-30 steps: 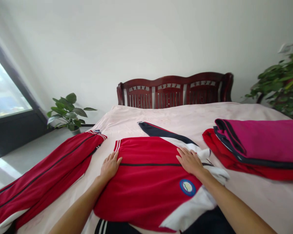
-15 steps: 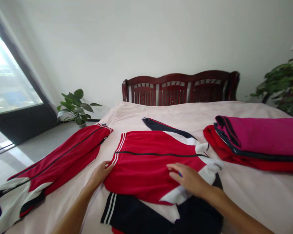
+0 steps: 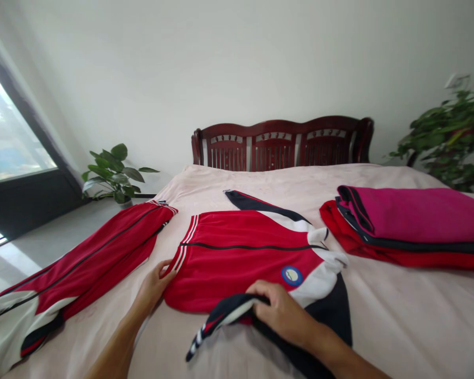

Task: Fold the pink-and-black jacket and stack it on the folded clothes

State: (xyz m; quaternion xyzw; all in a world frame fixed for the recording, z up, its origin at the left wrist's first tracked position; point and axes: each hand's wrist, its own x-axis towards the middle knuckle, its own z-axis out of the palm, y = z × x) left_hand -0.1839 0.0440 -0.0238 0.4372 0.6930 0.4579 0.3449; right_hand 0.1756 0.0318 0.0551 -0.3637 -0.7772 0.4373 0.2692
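Note:
A red, white and navy zip jacket (image 3: 225, 268) lies front up on the bed, its striped hem to the left and white collar to the right. My left hand (image 3: 155, 287) is at the near part of the hem, thumb and fingers closed on its edge. My right hand (image 3: 278, 310) grips the near navy sleeve (image 3: 237, 305), lifted off the sheet. The sleeve's striped cuff hangs down toward the left. A round blue badge (image 3: 292, 276) shows on the chest. Stretched out at the far side is the other navy sleeve (image 3: 266, 204).
Another red and white jacket (image 3: 98, 258) lies along the bed's left side. To the right sits a stack of folded clothes, magenta (image 3: 422, 213) on top. Pink sheet (image 3: 391, 321) covers the bed. Beyond are a dark wooden headboard (image 3: 276, 145) and potted plants (image 3: 116, 171).
My right hand has moved down and left from the chest and taken hold of the near sleeve, raising it. The badge is now uncovered. My left hand stays at the hem.

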